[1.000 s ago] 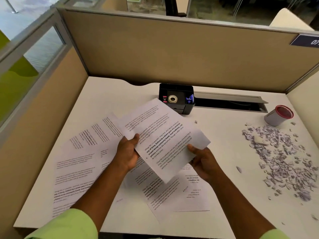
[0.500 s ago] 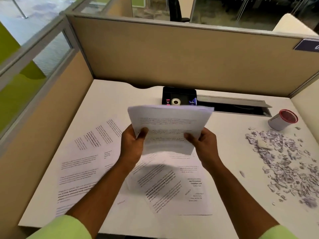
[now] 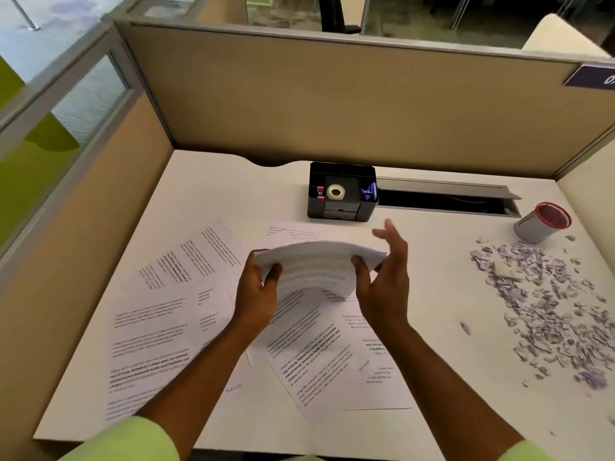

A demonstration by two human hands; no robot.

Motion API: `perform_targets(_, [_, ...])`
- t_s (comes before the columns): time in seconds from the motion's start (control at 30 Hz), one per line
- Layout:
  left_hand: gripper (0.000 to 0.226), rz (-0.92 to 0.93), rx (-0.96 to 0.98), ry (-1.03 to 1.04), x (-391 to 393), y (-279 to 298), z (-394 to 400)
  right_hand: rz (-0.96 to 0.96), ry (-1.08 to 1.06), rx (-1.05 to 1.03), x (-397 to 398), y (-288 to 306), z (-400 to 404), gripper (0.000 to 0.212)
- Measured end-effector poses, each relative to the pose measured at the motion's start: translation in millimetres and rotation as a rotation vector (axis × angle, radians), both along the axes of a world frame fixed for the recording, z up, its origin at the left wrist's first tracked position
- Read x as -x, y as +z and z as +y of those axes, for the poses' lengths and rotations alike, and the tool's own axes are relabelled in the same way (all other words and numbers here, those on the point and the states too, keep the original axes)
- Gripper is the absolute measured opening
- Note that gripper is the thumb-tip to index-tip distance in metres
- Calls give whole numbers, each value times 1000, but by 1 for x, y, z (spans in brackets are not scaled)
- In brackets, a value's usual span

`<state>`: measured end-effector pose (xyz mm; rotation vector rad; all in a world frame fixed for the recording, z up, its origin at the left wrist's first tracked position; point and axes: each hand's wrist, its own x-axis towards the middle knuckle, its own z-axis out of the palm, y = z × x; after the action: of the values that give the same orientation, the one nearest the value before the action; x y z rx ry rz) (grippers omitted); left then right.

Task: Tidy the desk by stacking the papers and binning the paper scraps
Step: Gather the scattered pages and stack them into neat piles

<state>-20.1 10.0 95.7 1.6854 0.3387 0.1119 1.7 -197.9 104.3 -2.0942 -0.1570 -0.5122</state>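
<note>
So compared to half a second back, the held sheets [image 3: 317,271] had dropped lower and tipped flatter, showing more of the top edge than the printed face; the right hand [image 3: 382,287] had also loosened, its fingers [image 3: 387,232] now fanned out straight past the right edge of the paper while only the thumb touched the near face; the left hand [image 3: 256,294] was still gripping the left edge, thumb on the near side and fingers curled behind. The bundle ran long-ways left to right, bowed upward in the middle, top edge pointing far toward the black organizer [image 3: 342,191]; it hovered above the loose pages [image 3: 173,314] spread over the white desk [image 3: 233,181], sitting between both hands. Off to the right, the paper scraps [image 3: 545,307] lay in a heap, well apart from the hands, with the red-rimmed cup [image 3: 542,222] tipped on its side just beyond them.
</note>
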Motion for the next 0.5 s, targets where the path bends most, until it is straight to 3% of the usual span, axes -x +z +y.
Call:
perform_targets(0.1, [35,28,-22,2,-5,-2,1,-124,69,371,-3,7,-2,64])
perform_targets(0.33, [40,71,-66,-10,-14,-7,2,-157,27,450,-12,8,-1,76])
perform_targets(0.43, [38,91,-64,10,-17,-11,2,-43,4,66,-20,-3,2,77])
perform_targets(0.5, [35,89,-89,0,-19,-14,2,217,46,-278,-25,-16,0,75])
